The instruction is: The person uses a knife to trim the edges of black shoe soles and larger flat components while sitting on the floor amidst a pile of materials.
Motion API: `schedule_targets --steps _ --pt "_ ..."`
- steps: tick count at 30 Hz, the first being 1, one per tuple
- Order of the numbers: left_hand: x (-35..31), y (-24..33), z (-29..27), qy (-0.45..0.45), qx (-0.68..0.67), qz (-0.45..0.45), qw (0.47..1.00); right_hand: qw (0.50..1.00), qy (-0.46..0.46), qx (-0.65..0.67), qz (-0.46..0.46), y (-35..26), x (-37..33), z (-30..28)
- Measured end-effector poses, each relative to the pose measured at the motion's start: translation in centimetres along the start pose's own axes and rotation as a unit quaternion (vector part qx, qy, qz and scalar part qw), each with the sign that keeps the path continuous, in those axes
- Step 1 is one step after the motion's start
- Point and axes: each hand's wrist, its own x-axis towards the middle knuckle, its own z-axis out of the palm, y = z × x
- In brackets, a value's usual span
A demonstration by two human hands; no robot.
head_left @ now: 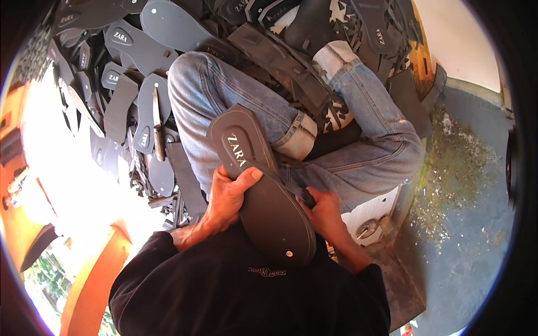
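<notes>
A dark grey sandal sole (272, 210) with a raised, printed heel patch lies tilted across my lap. My left hand (230, 193) grips its left edge, thumb on the top face and fingers underneath. My right hand (325, 213) is closed at the sole's right edge, around the thick dark end of a narrow dark piece (286, 185). That piece runs slantwise over the sole toward my left thumb. Whether it is a blade or a strip of sole material, I cannot tell.
Many dark soles (134, 47) and offcuts are heaped ahead and to the left. A narrow knife-like tool (156, 120) lies on one sole. My jeans-clad legs (358, 140) are folded before me. A brown block (395, 280) stands at right, beside the blue-grey floor (476, 224).
</notes>
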Motion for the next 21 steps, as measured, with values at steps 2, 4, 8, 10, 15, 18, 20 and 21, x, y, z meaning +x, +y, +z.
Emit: schedule_targets --steps 2,4,8,10,15,18,20,21 --pt "0.0 0.0 0.0 0.001 -0.006 0.003 1.000 1.000 0.002 0.006 0.006 -0.5 0.4 0.4" --pt "0.0 0.2 0.2 -0.003 -0.017 0.005 1.000 1.000 0.000 0.009 0.012 -1.1 1.0 0.5" --pt "0.0 0.3 0.1 -0.003 -0.010 0.002 1.000 1.000 -0.012 0.023 -0.005 -1.3 1.9 0.9" --pt "0.0 0.4 0.1 -0.004 -0.004 -0.005 1.000 0.999 -0.021 0.035 -0.011 -1.6 2.4 0.8" --pt "0.1 0.2 0.0 -0.012 -0.010 -0.008 1.000 0.999 0.013 0.046 -0.024 -2.0 3.7 1.5" --pt "0.3 -0.1 0.1 -0.017 0.006 -0.012 1.000 0.997 0.055 0.047 -0.025 -2.4 5.3 1.9" --pt "0.4 0.2 0.4 -0.024 0.006 -0.008 1.000 0.996 0.069 0.058 -0.023 -2.6 5.7 1.9" --pt "0.2 0.7 0.7 -0.029 -0.001 -0.003 1.000 0.995 0.069 0.071 -0.019 -3.0 5.6 1.5"
